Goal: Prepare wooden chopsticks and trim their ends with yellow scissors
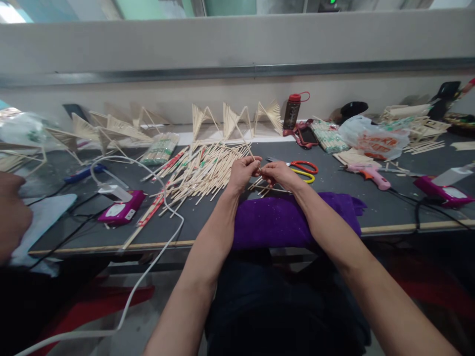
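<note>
My left hand [243, 172] and my right hand [279, 173] meet above the dark table [371, 207], both pinched on a thin wooden stick [245, 144] that slants up and to the left from my fingers. A few more sticks [267, 188] lie crossed under my hands. A big loose pile of wooden sticks [200, 170] spreads just left of my left hand. A folded purple cloth [285, 220] lies at the table's near edge under my wrists.
Fan-shaped stick frames [237, 118] stand along the back wall. Red and yellow scissors [304, 169], a pink glue gun [371, 175], a red-capped bottle [292, 111], stick packets [160, 148], pink devices [120, 210] with cables. Another person's arm [13, 212] at left.
</note>
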